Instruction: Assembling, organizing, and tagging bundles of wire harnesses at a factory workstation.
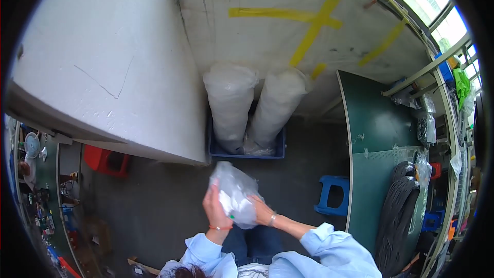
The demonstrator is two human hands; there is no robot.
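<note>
Between my two hands is a clear plastic bag (232, 179), crumpled, with something white and a small green spot showing in its lower part. My left hand (216, 210) grips the bag's left side, its wrist wearing an orange band. On the opposite side my right hand (261, 210) holds the bag too, its fingers partly hidden by the film. The bag is in front of my body, above the dark floor. Beyond it, two tall rolls wrapped in clear plastic, a left roll (230, 108) and a right roll (278, 105), stand in a blue bin (247, 156).
A white pillar (108, 67) rises at left. To the right is a green table (373, 118) carrying bundled black cables (397, 201); a blue stool (332, 195) stands beside it. A red stool (105, 161) sits left, near a cluttered workbench (43, 201).
</note>
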